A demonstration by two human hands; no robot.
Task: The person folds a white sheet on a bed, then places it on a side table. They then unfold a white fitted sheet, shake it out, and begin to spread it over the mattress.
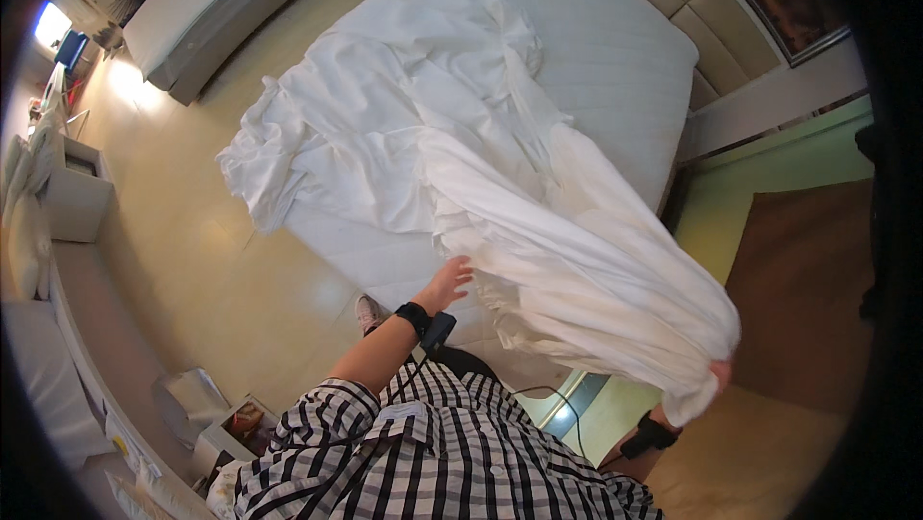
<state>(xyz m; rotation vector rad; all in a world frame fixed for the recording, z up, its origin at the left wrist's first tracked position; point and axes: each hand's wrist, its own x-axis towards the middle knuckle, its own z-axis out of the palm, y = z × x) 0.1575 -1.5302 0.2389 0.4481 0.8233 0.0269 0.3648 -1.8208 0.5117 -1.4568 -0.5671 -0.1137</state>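
A large white bed cover [389,95] lies rumpled over the white mattress [613,51], with one part pulled into long folds towards the lower right. My right hand [720,376] grips a bunched end of it, out past the mattress edge; folds hide most of the fingers. Beside the near edge of the cloth is my left hand [451,282], fingers spread and holding nothing, above the mattress. Whether its fingertips touch the cloth, I cannot tell. Both wrists wear black straps, and a small dark box sits on the left one.
The padded headboard [692,1] borders the mattress at the upper right. A brown mat [800,289] lies on the right-hand floor. Another mattress [209,1] stands across the tiled floor [187,181]. White cabinets [79,203] line the left side.
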